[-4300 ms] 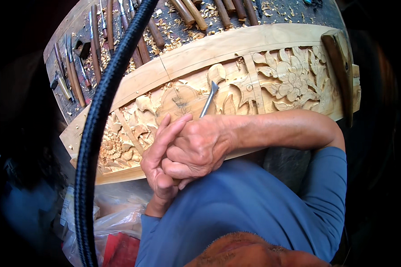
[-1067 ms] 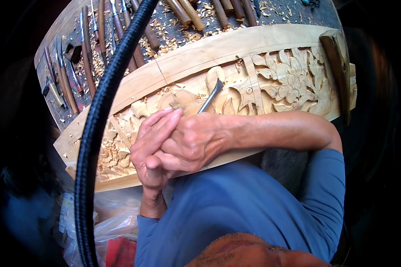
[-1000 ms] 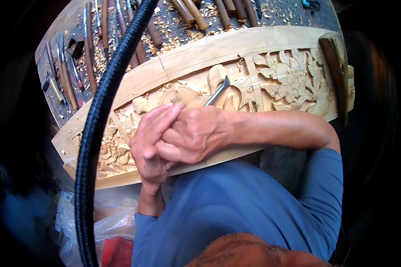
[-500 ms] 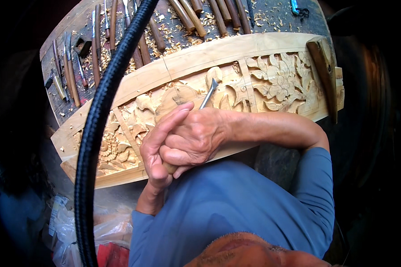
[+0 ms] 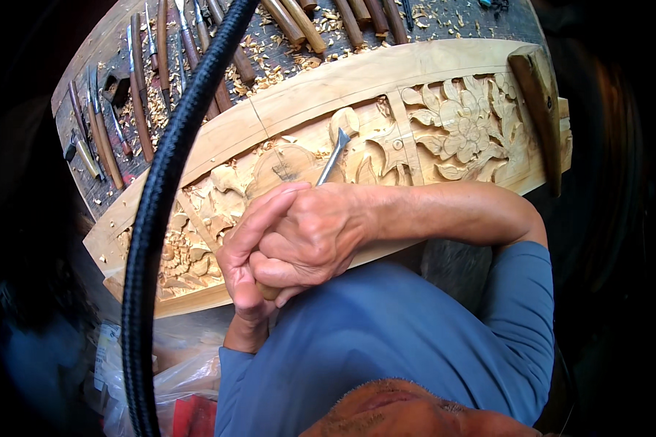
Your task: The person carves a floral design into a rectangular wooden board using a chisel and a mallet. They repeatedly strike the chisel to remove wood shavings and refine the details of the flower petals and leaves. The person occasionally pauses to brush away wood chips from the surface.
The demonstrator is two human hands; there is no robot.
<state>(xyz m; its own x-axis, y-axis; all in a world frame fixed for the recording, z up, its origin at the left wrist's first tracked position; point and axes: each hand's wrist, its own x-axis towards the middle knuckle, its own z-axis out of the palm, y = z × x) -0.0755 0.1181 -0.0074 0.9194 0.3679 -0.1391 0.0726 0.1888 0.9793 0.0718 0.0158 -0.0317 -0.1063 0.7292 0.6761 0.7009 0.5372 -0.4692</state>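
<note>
The fingers of the right hand [image 5: 313, 237] are curled tight around the handle of a chisel [image 5: 331, 160], while those of the left hand [image 5: 249, 244] lie nearly straight and together against that fist. Whether the left palm bears on the handle's end, I cannot tell.

The likeliest mishap is a slip: too hard a push, or grain that suddenly gives, could send the edge skidding into the rounded raised shape [image 5: 344, 124] or splitting it. The board could also shift if the dark wooden piece [image 5: 538, 109] across its right end is not holding firm.

The shank comes out beyond the knuckles and slants away and slightly right; its flared tip is at that shape, contact unclear. Beneath lies the carved board [image 5: 299, 102], along the worktop's [image 5: 98, 40] near edge. Farther out, toward the far edge, are wooden-handled tools [image 5: 138, 109] and scattered shavings [image 5: 270, 73].
</note>
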